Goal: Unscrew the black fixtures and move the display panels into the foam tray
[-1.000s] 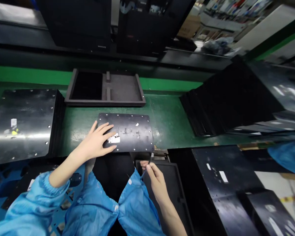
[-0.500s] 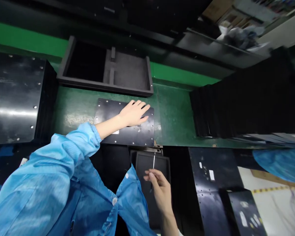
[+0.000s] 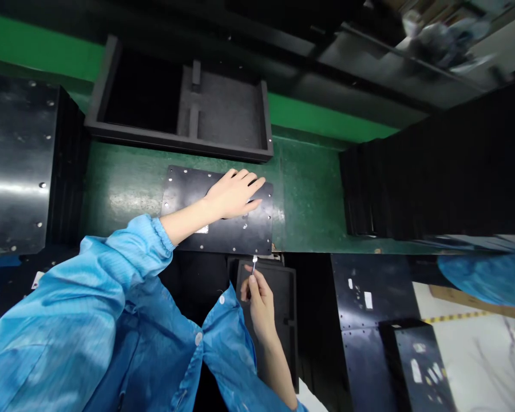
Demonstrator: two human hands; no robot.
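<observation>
My left hand (image 3: 235, 194) lies palm down with fingers spread on a black plate (image 3: 223, 236) that has small holes along its edges. Part of the plate is hidden beneath the hand and forearm. Below the plate's front edge, my right hand (image 3: 261, 297) pinches a thin metal tool (image 3: 254, 265) between thumb and fingers. The tool points upward, its bright tip close to the plate's front edge near the right corner. I cannot tell whether the tip touches the plate, nor what exact kind of tool it is.
A dark grey tray (image 3: 180, 141) with dividers sits behind the plate on the green bench (image 3: 311, 194). Stacked black plates (image 3: 17, 160) stand at left, and a dark stack (image 3: 438, 177) at right. Below the bench edge is another black tray (image 3: 285, 320). Blue fabric (image 3: 489, 280) shows at right.
My right hand has moved up and left, bringing the tool from out in front of the bench to the plate's front edge. My left hand stays on the plate. The view has shifted slightly.
</observation>
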